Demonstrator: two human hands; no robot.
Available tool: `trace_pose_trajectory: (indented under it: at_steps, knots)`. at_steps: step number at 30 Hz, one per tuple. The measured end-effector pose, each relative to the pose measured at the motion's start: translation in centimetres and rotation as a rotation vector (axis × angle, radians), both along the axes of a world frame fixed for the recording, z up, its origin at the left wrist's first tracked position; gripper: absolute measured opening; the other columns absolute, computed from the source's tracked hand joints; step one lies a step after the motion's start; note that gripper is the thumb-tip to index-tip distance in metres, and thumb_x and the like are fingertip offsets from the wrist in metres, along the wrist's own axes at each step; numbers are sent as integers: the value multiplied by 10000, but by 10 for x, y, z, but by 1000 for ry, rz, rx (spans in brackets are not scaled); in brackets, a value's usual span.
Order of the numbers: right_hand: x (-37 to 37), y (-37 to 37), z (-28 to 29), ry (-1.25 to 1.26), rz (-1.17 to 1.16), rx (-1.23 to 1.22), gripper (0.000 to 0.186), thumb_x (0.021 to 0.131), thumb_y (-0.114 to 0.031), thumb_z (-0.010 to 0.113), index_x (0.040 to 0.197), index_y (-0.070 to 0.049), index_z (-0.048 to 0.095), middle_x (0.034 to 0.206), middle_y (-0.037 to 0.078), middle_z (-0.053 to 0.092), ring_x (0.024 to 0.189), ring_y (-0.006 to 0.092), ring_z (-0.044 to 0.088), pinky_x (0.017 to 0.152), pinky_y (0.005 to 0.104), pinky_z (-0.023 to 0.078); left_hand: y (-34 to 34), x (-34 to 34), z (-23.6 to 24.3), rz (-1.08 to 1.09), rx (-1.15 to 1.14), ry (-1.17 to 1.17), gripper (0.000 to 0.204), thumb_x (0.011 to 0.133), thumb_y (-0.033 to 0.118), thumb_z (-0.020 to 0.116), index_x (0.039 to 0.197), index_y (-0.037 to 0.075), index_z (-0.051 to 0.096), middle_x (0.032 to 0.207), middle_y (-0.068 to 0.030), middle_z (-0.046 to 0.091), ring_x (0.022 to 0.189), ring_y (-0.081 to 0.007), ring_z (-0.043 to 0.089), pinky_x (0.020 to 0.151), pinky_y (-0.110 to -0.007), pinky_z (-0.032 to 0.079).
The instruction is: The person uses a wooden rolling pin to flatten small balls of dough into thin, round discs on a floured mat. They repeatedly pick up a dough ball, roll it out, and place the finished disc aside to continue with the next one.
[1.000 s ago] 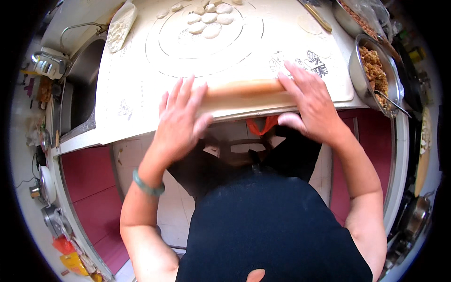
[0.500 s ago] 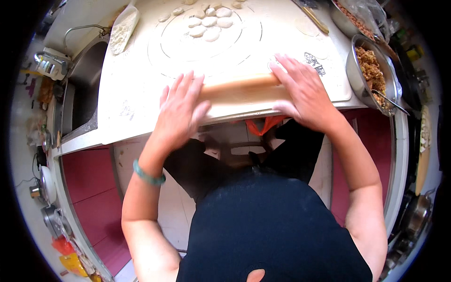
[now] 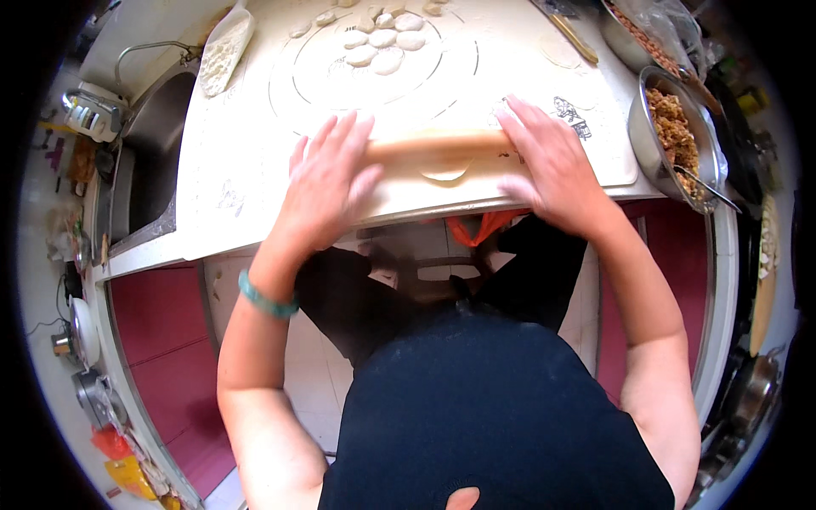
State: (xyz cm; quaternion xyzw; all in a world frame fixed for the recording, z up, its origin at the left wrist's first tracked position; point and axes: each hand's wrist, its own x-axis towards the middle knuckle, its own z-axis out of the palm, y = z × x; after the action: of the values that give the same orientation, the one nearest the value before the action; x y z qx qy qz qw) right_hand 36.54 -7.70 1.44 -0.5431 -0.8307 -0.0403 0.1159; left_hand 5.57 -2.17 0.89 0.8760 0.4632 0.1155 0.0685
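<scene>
Both hands are apart from each other and lie open over the rolling pin (image 3: 433,146), which I take from my distant post as the centre of the clock. At nine o'clock the left hand (image 3: 325,185) covers one end, and at three o'clock the right hand (image 3: 554,168) covers the other. Fingers are stretched forward, not wrapped around the wood; how hard the palms press I cannot tell, as they are turned downward and a little blurred.

At six o'clock, just beside the pin, I see the near edge of a thin piece of dough (image 3: 445,173); the rest seems hidden under the wood. It lies on the pale mat (image 3: 255,161), close to the counter's front edge. Around eleven o'clock, well apart, small flattened dough pieces (image 3: 387,61) sit in a group. Further out at three o'clock stands a metal bowl (image 3: 649,151) of brown filling (image 3: 676,136).

For good rolling, in my judgement, both palms should give equal weight, so that the dough does not become thicker on one side. I would use short strokes, turn the dough a little between them, and keep it back from the edge. If it sticks, I would dust some flour (image 3: 223,59) from the scoop at ten o'clock.
</scene>
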Motion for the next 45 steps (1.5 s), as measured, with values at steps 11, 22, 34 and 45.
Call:
trace_pose_trajectory:
  at_steps: [11, 22, 34, 45]
  knots:
    - [1, -34, 1, -59, -2, -92, 829, 879, -579, 513, 1465, -34, 295, 1545, 195, 243, 1443, 309, 226, 1177, 458, 145, -31, -7, -1, -83, 23, 101, 670, 914, 428, 540, 1487, 157, 323, 1537, -139, 302, 1426, -348, 255, 1164, -505, 150]
    - [6, 66, -6, 170, -176, -71, 668, 943, -535, 448, 1388, -37, 469, 1506, 160, 356, 1420, 285, 285, 1164, 432, 204, 58, 24, 11, -77, 101, -146, 355, 876, 228, 667, 1184, 64, 603, 1067, -85, 607, 938, -246, 602, 802, -335, 494]
    - [-39, 16, -13, 76, 209, -54, 608, 932, -437, 523, 1398, -56, 437, 1479, 135, 404, 1381, 257, 357, 1152, 468, 237, 27, 3, 11, 122, 3, -415, 269, 903, 207, 658, 1082, 7, 640, 847, -80, 599, 728, -161, 563, 675, -296, 462]
    - [-2, 35, -3, 77, -74, -4, 759, 937, -617, 379, 1476, -85, 322, 1514, 136, 348, 1422, 281, 285, 1178, 461, 173, -15, 10, 0, 48, 286, -188, 336, 831, 220, 683, 1116, 59, 608, 985, -103, 599, 916, -305, 581, 783, -432, 460]
